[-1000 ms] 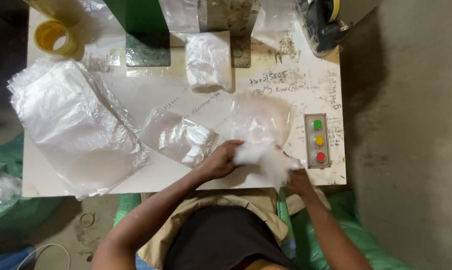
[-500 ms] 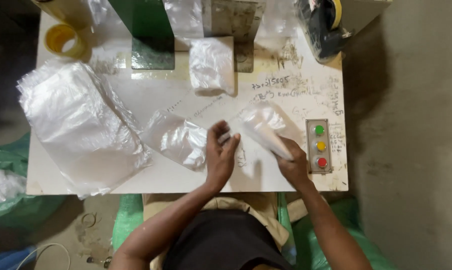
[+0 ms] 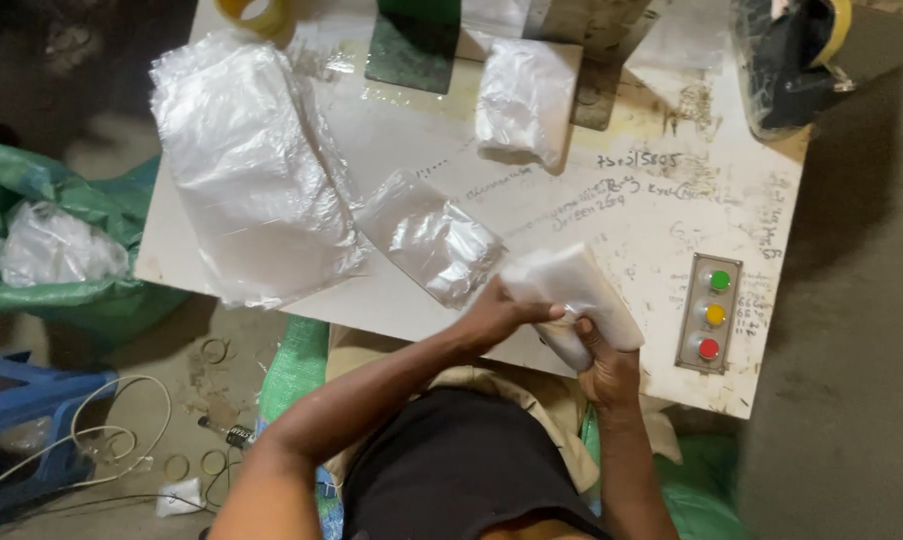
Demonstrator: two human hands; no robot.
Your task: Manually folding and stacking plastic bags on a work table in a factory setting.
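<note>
White folded bag (image 3: 576, 300) held over near bench (image 3: 661, 230) edge, pinched between right hand (image 3: 606, 368) fingers below and left hand (image 3: 496, 312) fingers at its left end. Clear bag (image 3: 436, 240) beyond; bag stack (image 3: 246, 170) farther left.

Bare forearms, no sleeves near left hand (image 3: 496, 318) or right hand (image 3: 606, 370). Black top, tan trousers below wrists.

Glossy clear plastic bags (image 3: 246, 170); scuffed matt white table (image 3: 661, 230).
</note>
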